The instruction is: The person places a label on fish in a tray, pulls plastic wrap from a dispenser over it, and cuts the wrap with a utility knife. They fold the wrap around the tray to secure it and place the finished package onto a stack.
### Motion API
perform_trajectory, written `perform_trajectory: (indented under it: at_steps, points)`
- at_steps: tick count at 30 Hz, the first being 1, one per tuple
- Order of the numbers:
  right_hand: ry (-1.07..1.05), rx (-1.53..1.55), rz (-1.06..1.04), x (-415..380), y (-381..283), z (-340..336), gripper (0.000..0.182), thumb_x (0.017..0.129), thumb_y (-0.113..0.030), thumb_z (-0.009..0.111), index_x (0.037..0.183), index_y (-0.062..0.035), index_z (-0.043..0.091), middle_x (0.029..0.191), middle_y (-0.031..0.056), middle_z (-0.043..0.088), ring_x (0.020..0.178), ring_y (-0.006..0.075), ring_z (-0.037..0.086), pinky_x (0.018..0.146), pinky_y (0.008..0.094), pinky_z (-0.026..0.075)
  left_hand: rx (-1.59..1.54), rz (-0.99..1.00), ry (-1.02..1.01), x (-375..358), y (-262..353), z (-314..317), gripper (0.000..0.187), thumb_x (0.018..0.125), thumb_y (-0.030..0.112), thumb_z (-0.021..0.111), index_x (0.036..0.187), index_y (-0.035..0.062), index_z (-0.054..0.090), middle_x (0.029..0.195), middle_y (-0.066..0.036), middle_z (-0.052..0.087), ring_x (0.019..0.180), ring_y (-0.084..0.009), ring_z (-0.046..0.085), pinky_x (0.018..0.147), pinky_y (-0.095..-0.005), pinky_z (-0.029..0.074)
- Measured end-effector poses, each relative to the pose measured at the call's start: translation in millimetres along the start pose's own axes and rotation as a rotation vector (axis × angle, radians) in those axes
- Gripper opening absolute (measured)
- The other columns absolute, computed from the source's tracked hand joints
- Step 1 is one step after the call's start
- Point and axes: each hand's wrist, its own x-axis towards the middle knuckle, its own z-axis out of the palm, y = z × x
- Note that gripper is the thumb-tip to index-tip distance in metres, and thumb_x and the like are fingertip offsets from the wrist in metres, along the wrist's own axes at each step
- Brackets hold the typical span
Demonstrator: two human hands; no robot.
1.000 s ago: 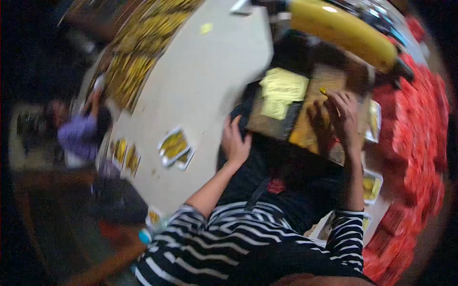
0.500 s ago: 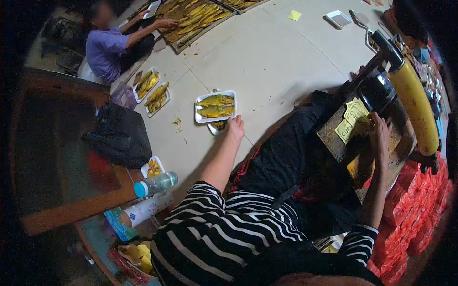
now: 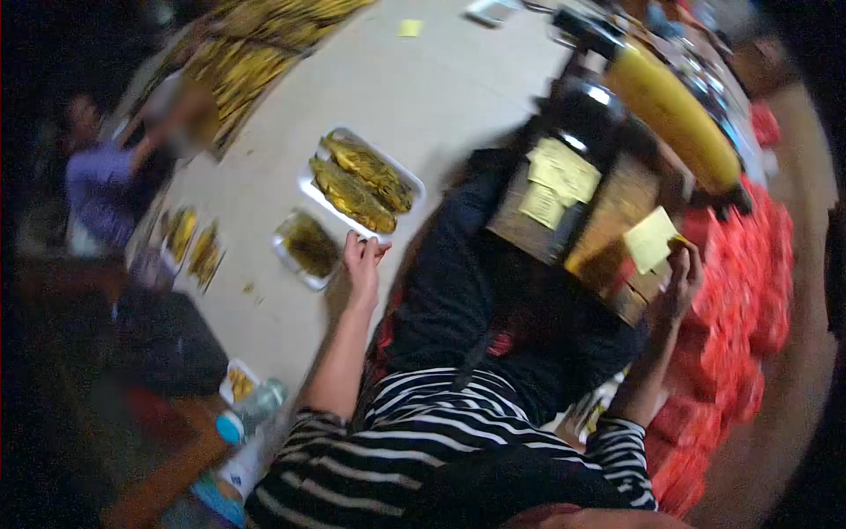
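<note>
My left hand (image 3: 363,264) grips the near edge of a white foam tray (image 3: 311,189), thumb and fingers closed at its rim. Two yellowish whole fish (image 3: 357,181) lie side by side on it. Beside it, lower left, a second foam tray (image 3: 315,282) with yellow-brown contents rests on the floor. Between the fingertips of my right hand (image 3: 682,284) is a pale yellow paper label (image 3: 649,241), above the brown board of a wrapping stand (image 3: 617,207). More yellow labels (image 3: 564,176) lie overlapped on the stand's dark left part.
A thick yellow roll (image 3: 679,115) sits across the stand's far end. Red shiny plastic packs (image 3: 740,282) are heaped at right. At left are a black bag (image 3: 167,331), a bottle (image 3: 254,410) and a person in purple (image 3: 101,189) beside a fish-covered rack (image 3: 251,75).
The view has turned. The tray of two fish has come off the tray beneath and looks larger, tilted. My right hand has drawn one label away from the others.
</note>
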Motion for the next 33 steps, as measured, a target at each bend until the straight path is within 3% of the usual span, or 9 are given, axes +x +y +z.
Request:
perform_trajectory:
  at_steps: [3, 5, 6, 9, 13, 17, 21, 22, 33]
  points:
    - [0.123, 0.636, 0.090, -28.9, 16.8, -32.9, 0.020, 0.089, -0.020, 0.048, 0.096, -0.0028, 0.055, 0.090, 0.0029, 0.056, 0.083, 0.0103, 0.051, 0.075, 0.0225, 0.041, 0.126, -0.088, -0.417, -29.5, 32.1, 63.5, 0.013, 0.086, 0.005, 0.044, 0.097, 0.0027, 0.050, 0.084, -0.005, 0.059, 0.071, -0.0106, 0.058, 0.068, -0.0238, 0.048]
    - [0.202, 0.258, -0.002, -47.6, 0.9, -42.2, 0.017, 0.087, -0.017, 0.051, 0.097, -0.0035, 0.054, 0.089, 0.0016, 0.055, 0.082, 0.0093, 0.049, 0.075, 0.0214, 0.039, 0.200, -0.122, -0.632, -48.9, 44.6, 108.5, 0.012, 0.085, 0.005, 0.045, 0.094, 0.0020, 0.053, 0.084, -0.004, 0.058, 0.071, -0.0094, 0.057, 0.066, -0.0230, 0.048]
    - [0.256, -0.007, 0.123, -55.9, 1.4, -49.3, 0.020, 0.085, -0.015, 0.053, 0.101, -0.0033, 0.054, 0.096, 0.0030, 0.054, 0.092, 0.0110, 0.049, 0.082, 0.0226, 0.037, 0.184, -0.113, -0.718, -57.8, 44.1, 131.9, 0.014, 0.084, 0.005, 0.045, 0.095, 0.0017, 0.054, 0.085, -0.004, 0.059, 0.071, -0.0090, 0.057, 0.065, -0.0223, 0.048]
    - [0.322, 0.072, 0.095, -76.7, -10.3, -42.1, 0.027, 0.082, -0.005, 0.055, 0.109, -0.0023, 0.048, 0.093, 0.0021, 0.055, 0.085, 0.0087, 0.050, 0.077, 0.0205, 0.038, 0.414, -0.091, -0.930, -69.8, 39.0, 177.9, 0.014, 0.084, 0.006, 0.047, 0.093, -0.0021, 0.054, 0.080, -0.004, 0.059, 0.069, -0.0080, 0.057, 0.064, -0.0215, 0.048]
    - [0.446, 0.286, 0.215, -98.9, 0.9, -42.5, 0.030, 0.082, -0.002, 0.056, 0.110, -0.0001, 0.048, 0.091, 0.0045, 0.056, 0.079, 0.0078, 0.053, 0.070, 0.0185, 0.043, 0.441, -0.038, -1.004, -82.8, 33.1, 209.3, 0.015, 0.084, 0.007, 0.047, 0.093, -0.0028, 0.055, 0.076, -0.002, 0.056, 0.066, -0.0062, 0.054, 0.059, -0.0222, 0.048]
    - [0.526, 0.575, 0.335, -123.7, 45.7, -48.1, 0.025, 0.084, -0.004, 0.056, 0.106, 0.0026, 0.050, 0.090, 0.0059, 0.058, 0.077, 0.0093, 0.056, 0.069, 0.0203, 0.046, 0.525, 0.040, -0.835, -86.1, 32.4, 204.6, 0.016, 0.081, 0.008, 0.055, 0.089, -0.0052, 0.057, 0.071, -0.006, 0.061, 0.058, -0.0086, 0.056, 0.056, -0.0211, 0.046]
    - [0.569, 0.739, 0.398, -136.6, 73.5, -43.4, 0.019, 0.086, -0.006, 0.054, 0.102, 0.0025, 0.051, 0.092, 0.0071, 0.059, 0.078, 0.0116, 0.058, 0.069, 0.0237, 0.049, 0.854, 0.770, -0.632, -93.2, 53.3, 215.6, 0.022, 0.073, 0.011, 0.065, 0.093, 0.0019, 0.061, 0.087, -0.010, 0.055, 0.081, -0.0205, 0.056, 0.073, -0.0327, 0.045]
    - [0.583, 0.762, 0.411, -136.6, 77.1, -40.9, 0.019, 0.086, -0.007, 0.054, 0.101, 0.0025, 0.051, 0.092, 0.0072, 0.059, 0.078, 0.0116, 0.058, 0.070, 0.0237, 0.049, 0.870, 0.789, -0.622, -99.2, 59.7, 222.5, 0.018, 0.070, 0.012, 0.068, 0.086, 0.0060, 0.064, 0.094, -0.009, 0.050, 0.091, -0.0252, 0.049, 0.080, -0.0359, 0.040]
    - [0.555, 0.855, 0.458, -142.3, 86.5, -38.5, 0.016, 0.086, -0.008, 0.053, 0.100, 0.0007, 0.051, 0.090, 0.0047, 0.057, 0.077, 0.0090, 0.057, 0.069, 0.0219, 0.048, 1.162, 1.108, -0.719, -150.6, 51.9, 307.6, 0.017, 0.065, 0.021, 0.072, 0.069, 0.0078, 0.063, 0.091, -0.006, 0.052, 0.086, -0.0245, 0.045, 0.075, -0.0372, 0.036]
